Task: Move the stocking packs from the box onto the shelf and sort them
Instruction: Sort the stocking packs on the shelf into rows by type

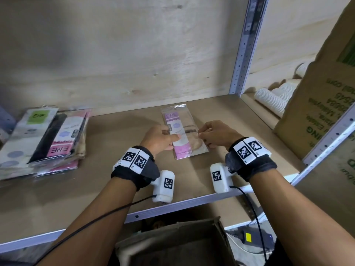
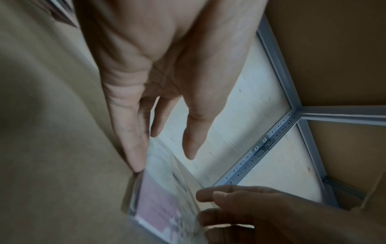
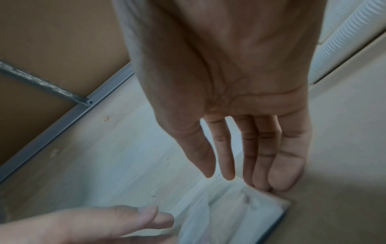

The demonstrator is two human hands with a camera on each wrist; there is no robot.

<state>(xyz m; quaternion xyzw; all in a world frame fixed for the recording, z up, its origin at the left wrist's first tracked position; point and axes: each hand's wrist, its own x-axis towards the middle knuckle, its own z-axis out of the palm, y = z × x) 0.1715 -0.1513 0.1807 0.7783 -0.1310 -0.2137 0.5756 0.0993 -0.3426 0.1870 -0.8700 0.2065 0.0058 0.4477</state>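
Observation:
A pink-labelled stocking pack (image 1: 192,148) lies flat on the brown shelf board (image 1: 240,121), mid-shelf. My left hand (image 1: 161,137) is at its left edge, thumb lying across the pack. My right hand (image 1: 215,134) is at its right edge. In the left wrist view the left hand (image 2: 167,82) has straight fingers, one fingertip touching the pack (image 2: 163,203). In the right wrist view the right hand (image 3: 240,99) also has straight fingers, tips touching the pack's corner (image 3: 240,214). A stack of several packs (image 1: 44,139) lies at the shelf's left. The open cardboard box (image 1: 172,242) stands below the shelf edge.
A perforated metal post (image 1: 244,50) rises at the shelf's back right. Beyond it lie white ribbed cups (image 1: 272,100) and a large printed carton (image 1: 317,112). A black adapter with a yellow label (image 1: 255,238) lies on the lower right. Plywood backs the shelf.

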